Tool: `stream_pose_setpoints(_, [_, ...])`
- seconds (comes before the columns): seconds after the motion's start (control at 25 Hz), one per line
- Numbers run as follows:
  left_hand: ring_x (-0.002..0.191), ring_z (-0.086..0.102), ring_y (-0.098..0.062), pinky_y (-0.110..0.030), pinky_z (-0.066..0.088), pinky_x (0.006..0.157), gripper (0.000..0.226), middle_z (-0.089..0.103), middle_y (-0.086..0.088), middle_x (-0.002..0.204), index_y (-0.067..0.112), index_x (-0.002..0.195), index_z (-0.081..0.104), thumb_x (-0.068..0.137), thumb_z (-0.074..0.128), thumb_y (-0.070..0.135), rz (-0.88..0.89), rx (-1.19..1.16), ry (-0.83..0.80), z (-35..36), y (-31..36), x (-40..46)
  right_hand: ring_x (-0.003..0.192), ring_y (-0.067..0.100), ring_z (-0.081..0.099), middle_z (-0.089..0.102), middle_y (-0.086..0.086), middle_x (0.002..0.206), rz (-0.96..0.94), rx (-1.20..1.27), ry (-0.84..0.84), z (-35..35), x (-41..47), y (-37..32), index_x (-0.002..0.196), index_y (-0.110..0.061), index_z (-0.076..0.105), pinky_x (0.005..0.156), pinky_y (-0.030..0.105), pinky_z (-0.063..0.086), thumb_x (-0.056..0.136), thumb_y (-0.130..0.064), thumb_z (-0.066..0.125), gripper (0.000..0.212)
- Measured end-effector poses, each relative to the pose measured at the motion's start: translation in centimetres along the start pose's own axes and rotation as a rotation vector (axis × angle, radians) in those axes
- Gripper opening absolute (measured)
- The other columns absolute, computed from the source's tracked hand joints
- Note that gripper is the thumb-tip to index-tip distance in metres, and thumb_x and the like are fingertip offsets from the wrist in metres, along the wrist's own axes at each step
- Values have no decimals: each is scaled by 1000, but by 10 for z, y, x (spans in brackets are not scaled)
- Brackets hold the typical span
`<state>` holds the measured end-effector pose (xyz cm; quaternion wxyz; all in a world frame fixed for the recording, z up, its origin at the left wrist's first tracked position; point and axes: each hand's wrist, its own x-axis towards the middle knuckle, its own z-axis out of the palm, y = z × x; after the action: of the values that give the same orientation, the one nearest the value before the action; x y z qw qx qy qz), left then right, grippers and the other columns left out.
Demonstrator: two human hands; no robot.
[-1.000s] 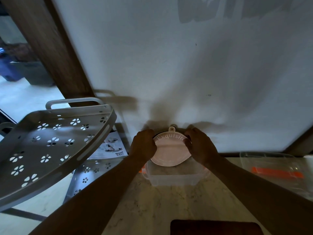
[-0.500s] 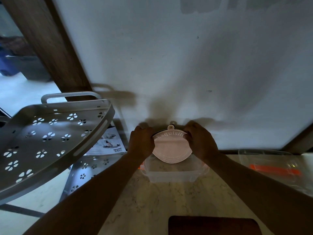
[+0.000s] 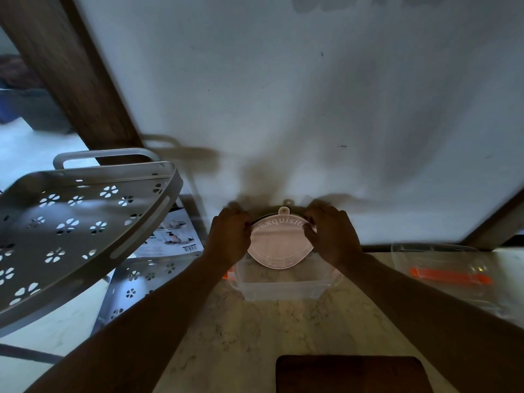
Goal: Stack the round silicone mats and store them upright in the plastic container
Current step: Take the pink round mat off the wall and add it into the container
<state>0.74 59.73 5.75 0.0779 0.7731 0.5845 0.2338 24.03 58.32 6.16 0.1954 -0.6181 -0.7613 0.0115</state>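
A stack of round silicone mats (image 3: 279,242), the front one pale pink with the word "Exquisite" and a small hanging tab on top, stands upright over the clear plastic container (image 3: 283,287) on the marble counter. A darker mat edge shows behind the pink one. My left hand (image 3: 229,236) grips the stack's left rim and my right hand (image 3: 331,235) grips its right rim. The stack's lower edge sits inside the container's opening.
A grey perforated corner shelf (image 3: 76,231) juts in from the left, with a printed leaflet (image 3: 173,239) under it. A clear lid with an orange clip (image 3: 450,276) lies at the right. A dark board (image 3: 351,373) lies at the counter's near edge. A white wall rises directly behind.
The mats stay held upright between both hands over the container. The view has shifted slightly, and the stack sits a little higher in the frame.
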Motion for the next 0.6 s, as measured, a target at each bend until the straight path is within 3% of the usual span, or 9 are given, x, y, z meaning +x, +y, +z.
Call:
stream_pose_setpoints(0.36, [103,57,-31,-43,49,86,18,67,-13,110,7,106,68,90,63,14,12,31,9,6,0,-5,100,30,58,63,10,109,-30,-36,2,1,-2,5,103,-12,64,79,41,48,81,-22,67,24])
stream_pose_setpoints(0.6, [111,56,-30,-46,49,90,29,63,-9,120,15,116,63,90,63,27,2,47,-21,1,6,-2,112,25,54,60,6,119,-49,-66,-59,-3,1,3,113,-15,63,86,39,47,84,-28,65,32])
